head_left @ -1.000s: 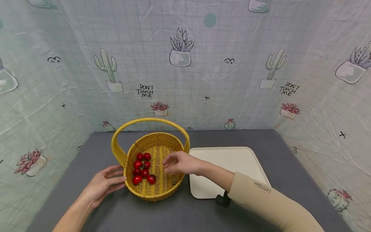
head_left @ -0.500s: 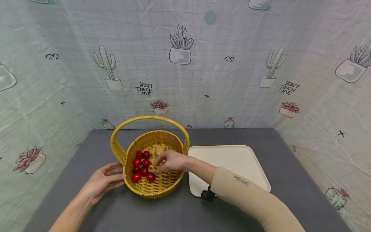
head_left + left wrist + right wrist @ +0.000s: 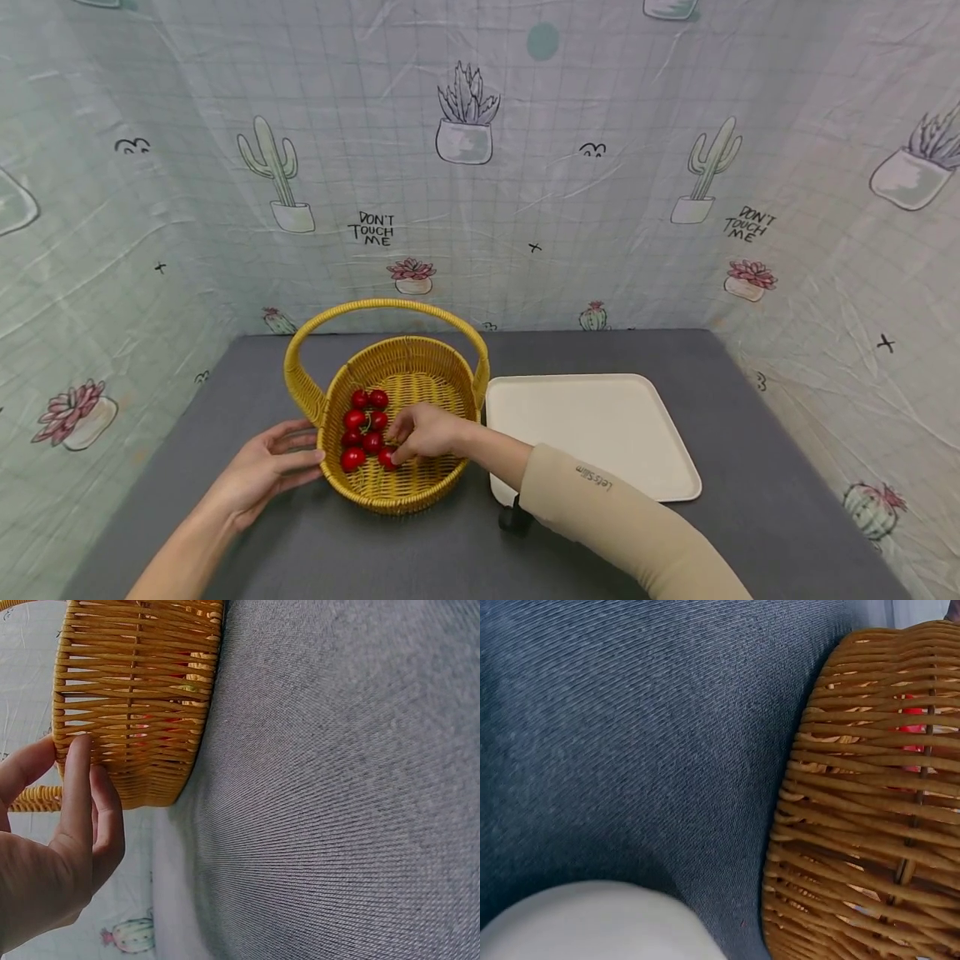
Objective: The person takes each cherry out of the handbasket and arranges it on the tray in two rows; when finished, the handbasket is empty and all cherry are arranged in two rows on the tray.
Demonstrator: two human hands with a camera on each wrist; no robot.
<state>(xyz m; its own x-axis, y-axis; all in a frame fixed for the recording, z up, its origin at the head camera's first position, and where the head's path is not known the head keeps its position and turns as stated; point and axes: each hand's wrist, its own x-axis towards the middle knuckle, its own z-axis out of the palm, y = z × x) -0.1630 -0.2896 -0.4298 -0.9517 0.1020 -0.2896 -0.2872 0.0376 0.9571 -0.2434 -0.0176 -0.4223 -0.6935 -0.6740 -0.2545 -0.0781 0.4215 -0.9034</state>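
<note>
A yellow wicker basket [image 3: 397, 505] with a tall arched handle stands on the grey tabletop. Several glossy red cherries [image 3: 355, 419] lie in its left half, some with green stems. My right hand [image 3: 427, 430] reaches in over the right rim, its thumb and index finger pinching the front-right cherry [image 3: 387, 459], partly hidden by the thumb. At the basket's left side, my left hand [image 3: 262, 467] touches the rim and outer wall with relaxed fingertips. The left wrist view shows these fingers [image 3: 76, 787] against the weave. The right hand itself is out of sight in the right wrist view.
A flat cream tray [image 3: 592, 425] lies right of the basket, partly covered by the right forearm in its beige sleeve [image 3: 600, 508]. A black wrist device [image 3: 514, 517] hangs under that arm. Cloth printed with cacti [image 3: 465, 142] encloses the table's back and sides.
The right hand has moved left and down inside the basket, from over its bare right part onto the front-right cherry. The left hand has kept its place at the basket's side.
</note>
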